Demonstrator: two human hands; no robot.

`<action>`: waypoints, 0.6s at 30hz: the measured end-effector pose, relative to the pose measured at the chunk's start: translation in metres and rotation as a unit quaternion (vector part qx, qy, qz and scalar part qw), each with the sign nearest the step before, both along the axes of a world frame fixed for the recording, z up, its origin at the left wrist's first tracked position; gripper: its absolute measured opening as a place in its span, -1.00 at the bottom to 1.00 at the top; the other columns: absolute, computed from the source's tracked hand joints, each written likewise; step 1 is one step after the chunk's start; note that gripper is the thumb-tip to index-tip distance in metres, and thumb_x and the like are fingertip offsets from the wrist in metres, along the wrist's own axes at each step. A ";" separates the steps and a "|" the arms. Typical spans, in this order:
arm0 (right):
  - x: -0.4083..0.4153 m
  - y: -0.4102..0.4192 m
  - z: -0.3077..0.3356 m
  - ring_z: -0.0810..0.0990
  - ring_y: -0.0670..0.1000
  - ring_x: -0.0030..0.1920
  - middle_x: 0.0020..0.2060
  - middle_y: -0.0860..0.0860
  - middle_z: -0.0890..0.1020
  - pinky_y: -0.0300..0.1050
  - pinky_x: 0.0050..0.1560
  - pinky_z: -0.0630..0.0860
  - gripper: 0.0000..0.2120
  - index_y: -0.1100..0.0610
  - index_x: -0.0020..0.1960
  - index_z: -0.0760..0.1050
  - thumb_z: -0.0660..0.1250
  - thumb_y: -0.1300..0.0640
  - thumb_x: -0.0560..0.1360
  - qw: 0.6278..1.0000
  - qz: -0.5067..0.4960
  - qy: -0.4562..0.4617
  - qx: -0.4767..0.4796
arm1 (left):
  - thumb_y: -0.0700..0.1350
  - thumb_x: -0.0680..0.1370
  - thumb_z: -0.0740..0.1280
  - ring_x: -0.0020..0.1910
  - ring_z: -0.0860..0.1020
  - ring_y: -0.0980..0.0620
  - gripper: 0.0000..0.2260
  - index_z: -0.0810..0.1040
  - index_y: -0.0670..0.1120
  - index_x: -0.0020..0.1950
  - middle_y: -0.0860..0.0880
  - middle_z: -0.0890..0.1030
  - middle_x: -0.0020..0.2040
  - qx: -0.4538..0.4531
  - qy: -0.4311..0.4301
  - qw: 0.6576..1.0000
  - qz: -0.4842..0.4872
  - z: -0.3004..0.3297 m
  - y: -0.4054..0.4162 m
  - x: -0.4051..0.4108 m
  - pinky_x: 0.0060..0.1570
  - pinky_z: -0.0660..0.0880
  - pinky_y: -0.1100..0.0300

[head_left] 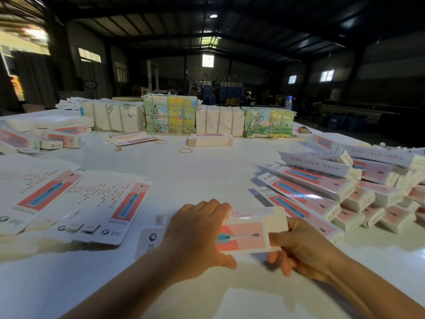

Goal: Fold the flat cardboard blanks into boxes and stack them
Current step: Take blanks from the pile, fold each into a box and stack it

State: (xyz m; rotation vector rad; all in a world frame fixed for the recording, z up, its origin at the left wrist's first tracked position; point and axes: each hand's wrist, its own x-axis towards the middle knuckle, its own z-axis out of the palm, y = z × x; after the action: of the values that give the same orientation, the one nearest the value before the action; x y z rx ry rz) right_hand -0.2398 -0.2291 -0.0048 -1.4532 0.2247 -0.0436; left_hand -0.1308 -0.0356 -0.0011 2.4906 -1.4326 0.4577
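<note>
Two bare forearms enter from 6 o'clock over the white table [207, 176]. Left hand [195, 233] lies palm down on a partly folded carton blank [246, 236], fingers curved over its far edge and thumb under the near edge: grip grasping the blank. Right hand [299, 247] holds the blank's right end, thumb on top by the white end flap, fingers curled beneath: grip also grasping it. The blank sits just above the table at 6 o'clock, close to the body; its face is pink with a blue pen-like device printed on it, and its left end with a round logo sticks out beyond the left wrist. At 8 to 9 o'clock, flat blanks [92, 203] lie spread in overlapping sheets, same pink-and-blue print with rows of red text. At 3 to 4 o'clock, a heap of folded boxes [340, 192] lies stacked in slanting layers, long sides toward centre. At 10 o'clock, a smaller group of folded boxes [62, 137] rests near the table edge. At 12 o'clock, a low banded stack of blanks [209, 140] lies flat, with loose rubber bands [185, 150] just in front of it. Behind, a row of wrapped bundles [170, 113] stands across the far side, some plain white, some in coloured illustrated paper. A clear plastic bottle [288, 102] stands behind the rightmost bundle. Background is a dim warehouse hall; detail there cannot be made out.
</note>
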 end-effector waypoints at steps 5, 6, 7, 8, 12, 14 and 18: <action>0.000 -0.003 -0.004 0.33 0.01 -0.75 -0.57 0.24 0.51 -0.31 -0.73 0.26 -0.80 0.48 -0.21 0.56 0.16 0.52 0.45 0.998 -0.057 0.018 0.005 | 0.43 0.26 0.34 -0.09 0.52 0.11 -0.34 0.33 0.14 0.24 0.15 0.52 0.08 -0.003 -0.038 0.999 0.016 0.004 -0.004 -0.002 -0.18 0.38 0.25; 0.000 -0.002 -0.002 0.32 0.00 -0.76 -0.58 0.23 0.50 -0.30 -0.73 0.28 -0.85 0.54 -0.15 0.52 0.18 0.51 0.44 0.998 -0.054 0.028 0.016 | 0.46 0.26 0.30 -0.04 0.51 0.12 -0.30 0.28 0.15 0.28 0.17 0.50 0.13 0.007 -0.023 1.000 0.017 0.001 -0.004 -0.001 -0.15 0.37 0.27; 0.001 -0.003 -0.001 0.31 -0.02 -0.75 -0.58 0.21 0.49 -0.30 -0.73 0.30 -0.85 0.57 -0.10 0.50 0.21 0.49 0.43 0.998 -0.050 0.037 0.024 | 0.48 0.26 0.28 -0.01 0.49 0.14 -0.26 0.23 0.16 0.32 0.18 0.47 0.17 0.018 -0.008 1.000 0.013 -0.001 -0.003 0.001 -0.15 0.37 0.30; 0.000 -0.003 0.001 0.31 -0.04 -0.75 -0.58 0.20 0.50 -0.31 -0.72 0.30 -0.84 0.56 -0.07 0.51 0.23 0.47 0.42 0.997 -0.050 0.046 0.028 | 0.49 0.26 0.26 -0.01 0.48 0.17 -0.24 0.19 0.17 0.35 0.20 0.45 0.20 0.031 0.012 0.999 0.005 -0.003 -0.002 0.003 -0.18 0.34 0.35; 0.000 -0.004 0.003 0.25 -0.08 -0.75 -0.58 0.18 0.49 -0.35 -0.73 0.23 -0.84 0.52 -0.15 0.51 0.21 0.43 0.47 0.992 -0.093 0.054 0.064 | 0.40 0.31 0.33 -0.06 0.47 0.21 -0.31 0.24 0.17 0.34 0.21 0.43 0.18 0.018 0.102 0.994 -0.023 0.000 0.007 0.008 -0.23 0.34 0.52; 0.003 -0.003 0.002 0.25 -0.06 -0.73 -0.57 0.17 0.46 -0.33 -0.71 0.22 -0.78 0.41 -0.30 0.49 0.24 0.35 0.50 0.986 -0.143 0.008 0.085 | 0.35 0.33 0.36 -0.06 0.51 0.20 -0.41 0.31 0.17 0.27 0.22 0.47 0.13 -0.028 0.130 0.991 -0.013 0.002 0.009 0.010 -0.18 0.46 0.43; -0.002 0.003 0.000 0.38 0.02 -0.61 -0.48 0.10 0.54 -0.22 -0.61 0.36 -0.91 0.16 -0.15 0.55 0.31 0.24 0.52 0.925 -0.314 -0.192 -0.092 | 0.33 0.32 0.38 -0.08 0.53 0.19 -0.56 0.27 0.24 0.05 0.23 0.50 0.08 -0.081 0.144 0.985 0.052 0.007 0.009 0.011 -0.14 0.53 0.27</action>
State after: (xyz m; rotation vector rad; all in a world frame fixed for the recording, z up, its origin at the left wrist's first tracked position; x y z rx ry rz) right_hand -0.2420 -0.2259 -0.0051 -1.4730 0.3626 -0.8847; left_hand -0.1198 -0.0266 0.0055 2.3911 -1.1141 0.2106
